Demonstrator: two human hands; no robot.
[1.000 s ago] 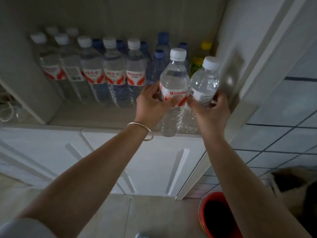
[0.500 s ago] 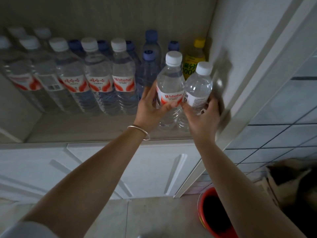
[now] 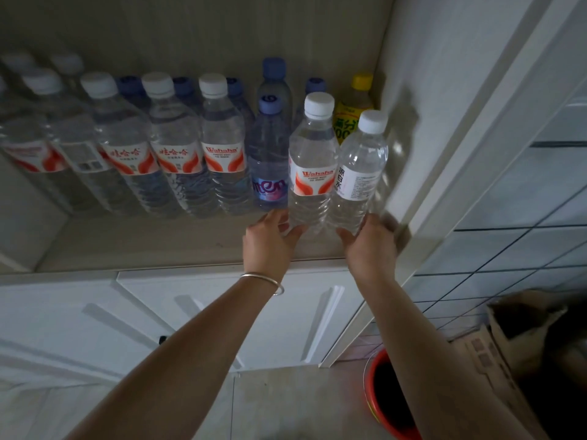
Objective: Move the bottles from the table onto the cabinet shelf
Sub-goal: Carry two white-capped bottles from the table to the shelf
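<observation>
Upright on the cabinet shelf, the Wahaha bottle and white-label bottle stand touching, left hand and right hand loosely cupping their bases, where an uneven release could likely topple them into the blue-capped bottle leftward.

Two clear white-capped bottles, one red-labelled, one white-labelled, stand upright, touching, on the cabinet shelf beside the earlier rows

Head camera looks down, close to shelf.
</observation>
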